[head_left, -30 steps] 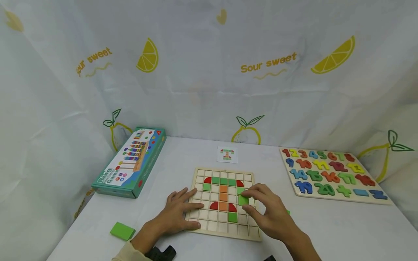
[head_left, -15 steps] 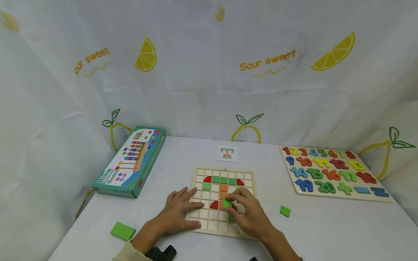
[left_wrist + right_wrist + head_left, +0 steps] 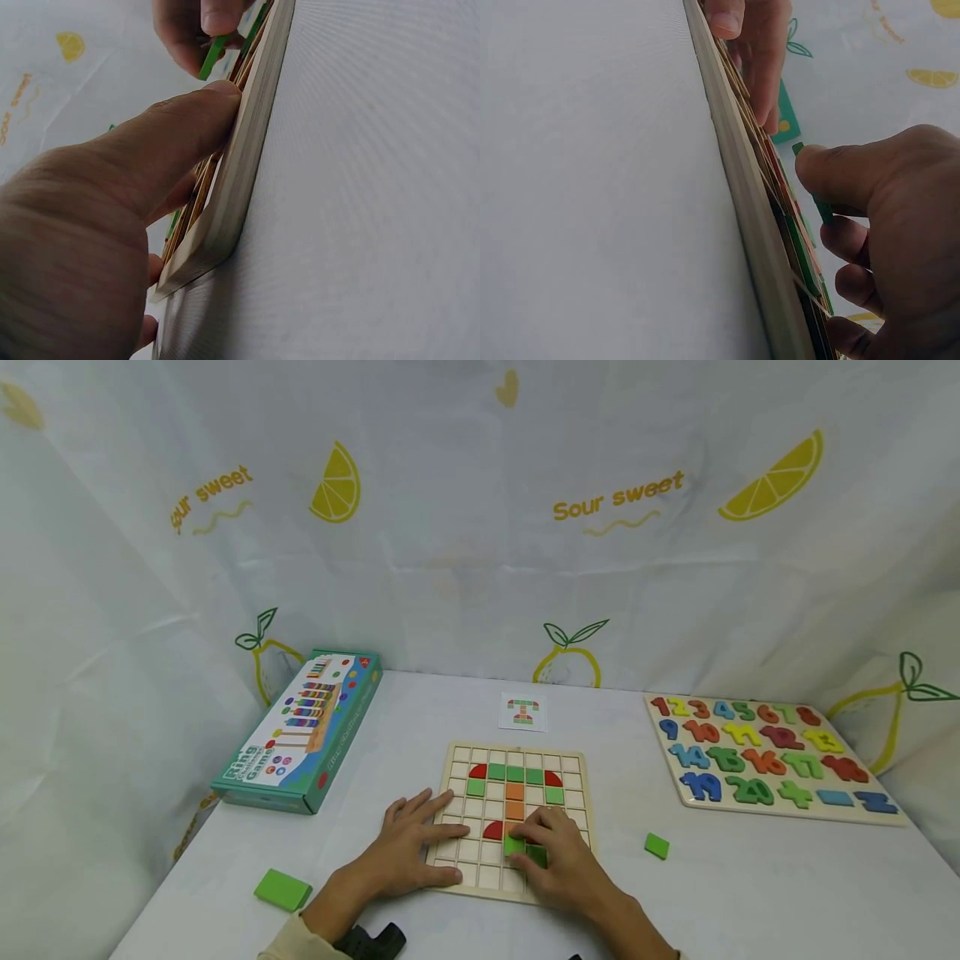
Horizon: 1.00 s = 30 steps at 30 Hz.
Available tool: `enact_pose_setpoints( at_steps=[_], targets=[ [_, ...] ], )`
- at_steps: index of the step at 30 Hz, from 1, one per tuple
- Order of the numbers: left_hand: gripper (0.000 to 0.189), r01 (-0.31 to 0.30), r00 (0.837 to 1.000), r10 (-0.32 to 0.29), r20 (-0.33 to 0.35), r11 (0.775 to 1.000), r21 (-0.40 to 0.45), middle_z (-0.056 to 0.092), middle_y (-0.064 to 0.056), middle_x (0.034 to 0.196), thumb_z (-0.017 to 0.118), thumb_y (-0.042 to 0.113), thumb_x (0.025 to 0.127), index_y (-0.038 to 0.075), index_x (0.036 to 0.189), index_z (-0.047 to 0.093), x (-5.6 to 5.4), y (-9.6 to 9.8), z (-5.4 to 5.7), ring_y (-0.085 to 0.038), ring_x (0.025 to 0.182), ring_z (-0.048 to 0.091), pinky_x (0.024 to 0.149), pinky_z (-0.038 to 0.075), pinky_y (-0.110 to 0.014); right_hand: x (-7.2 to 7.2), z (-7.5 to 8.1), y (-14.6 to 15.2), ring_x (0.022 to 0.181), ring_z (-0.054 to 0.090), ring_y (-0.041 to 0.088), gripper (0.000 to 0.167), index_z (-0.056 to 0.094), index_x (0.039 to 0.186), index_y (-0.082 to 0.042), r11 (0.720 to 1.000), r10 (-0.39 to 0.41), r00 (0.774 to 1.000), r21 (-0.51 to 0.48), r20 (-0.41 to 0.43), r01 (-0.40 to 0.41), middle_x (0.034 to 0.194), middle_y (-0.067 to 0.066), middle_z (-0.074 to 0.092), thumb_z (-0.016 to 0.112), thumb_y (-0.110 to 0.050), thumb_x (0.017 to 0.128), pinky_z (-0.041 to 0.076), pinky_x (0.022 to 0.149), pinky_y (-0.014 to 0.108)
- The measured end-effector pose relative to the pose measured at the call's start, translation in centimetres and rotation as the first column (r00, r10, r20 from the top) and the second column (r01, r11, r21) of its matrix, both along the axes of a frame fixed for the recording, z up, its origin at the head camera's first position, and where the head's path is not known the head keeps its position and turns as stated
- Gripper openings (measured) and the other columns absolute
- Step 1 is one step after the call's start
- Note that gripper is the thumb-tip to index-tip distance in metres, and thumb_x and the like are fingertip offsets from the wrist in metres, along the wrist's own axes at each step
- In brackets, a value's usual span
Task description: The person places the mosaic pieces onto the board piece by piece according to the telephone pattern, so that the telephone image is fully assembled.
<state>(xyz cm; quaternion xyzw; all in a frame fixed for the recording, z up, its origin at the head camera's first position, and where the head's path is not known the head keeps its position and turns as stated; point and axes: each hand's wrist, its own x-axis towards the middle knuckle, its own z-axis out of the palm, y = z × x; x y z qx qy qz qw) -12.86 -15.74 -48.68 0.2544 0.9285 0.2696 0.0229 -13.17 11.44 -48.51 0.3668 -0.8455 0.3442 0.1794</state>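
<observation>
A wooden grid board [image 3: 491,878] lies on the table, bearing green squares, orange squares and red quarter-round tiles in a T-like pattern. My left hand [image 3: 408,847] rests with spread fingers on the board's left side; in the left wrist view its thumb [image 3: 187,116] lies along the near edge. Between thumb and fingers, my right hand [image 3: 564,860] pinches a green square tile [image 3: 513,846] below the orange column. The right wrist view shows this green tile [image 3: 821,206] tilted, close above the board. Another green tile in the grid [image 3: 537,854] is partly covered by the right hand.
A small pattern card [image 3: 522,712] lies behind the board. One loose green tile [image 3: 657,846] is at right and a green block [image 3: 282,890] at left. A teal game box [image 3: 300,735] stands back left; a number puzzle [image 3: 772,760] lies at right.
My right hand has carried the green tile from the board's right side leftward and toward me, to below the orange column. The left hand has stayed in place.
</observation>
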Motion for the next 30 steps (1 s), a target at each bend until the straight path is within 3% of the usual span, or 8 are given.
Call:
enact_pose_setpoints(
  at_steps=[10, 17, 23, 30],
  targets=[
    [0.060, -0.006, 1.000, 0.006, 0.004, 1.000, -0.003, 0.030, -0.003, 0.154, 0.067, 0.063, 0.078, 0.031, 0.129, 0.064, 0.0, 0.0, 0.0, -0.035, 0.141, 0.017, 0.104, 0.008, -0.064, 0.0, -0.7, 0.1, 0.085, 0.041, 0.009, 0.023, 0.071, 0.091, -0.017, 0.998, -0.029, 1.000, 0.060, -0.013, 0.029, 0.090, -0.011, 0.050, 0.082, -0.014, 0.071, 0.039, 0.073, 0.033],
    [0.060, -0.001, 1.000, 0.001, -0.010, 1.000, -0.011, 0.030, -0.004, 0.154, 0.067, 0.064, 0.079, 0.032, 0.129, 0.064, -0.1, -0.1, -0.2, -0.035, 0.141, 0.017, 0.104, 0.008, -0.064, 0.2, -0.5, 0.0, 0.086, 0.040, 0.008, 0.025, 0.071, 0.092, -0.020, 0.995, -0.042, 0.999, 0.089, 0.022, 0.040, 0.091, -0.012, 0.049, 0.083, -0.016, 0.071, 0.038, 0.075, 0.035],
    [0.060, 0.003, 1.000, -0.004, -0.022, 1.000, -0.009, 0.033, -0.005, 0.153, 0.067, 0.064, 0.078, 0.030, 0.128, 0.065, -0.1, 0.0, -0.3, -0.037, 0.140, 0.019, 0.103, 0.010, -0.065, 0.3, 0.3, 0.1, 0.090, 0.041, 0.009, 0.027, 0.072, 0.096, -0.019, 0.994, -0.056, 0.997, 0.094, 0.058, 0.050, 0.094, -0.013, 0.050, 0.082, -0.016, 0.071, 0.038, 0.078, 0.037],
    [0.060, -0.003, 1.000, 0.003, -0.002, 1.000, 0.003, 0.032, -0.005, 0.154, 0.068, 0.062, 0.078, 0.030, 0.128, 0.065, -0.1, 0.1, -0.1, -0.037, 0.141, 0.018, 0.104, 0.009, -0.064, 0.6, 2.4, 1.0, 0.086, 0.040, 0.007, 0.030, 0.073, 0.100, -0.013, 0.997, -0.077, 0.993, 0.009, 0.085, 0.076, 0.093, -0.007, 0.055, 0.084, -0.015, 0.073, 0.039, 0.072, 0.031]
  ],
)
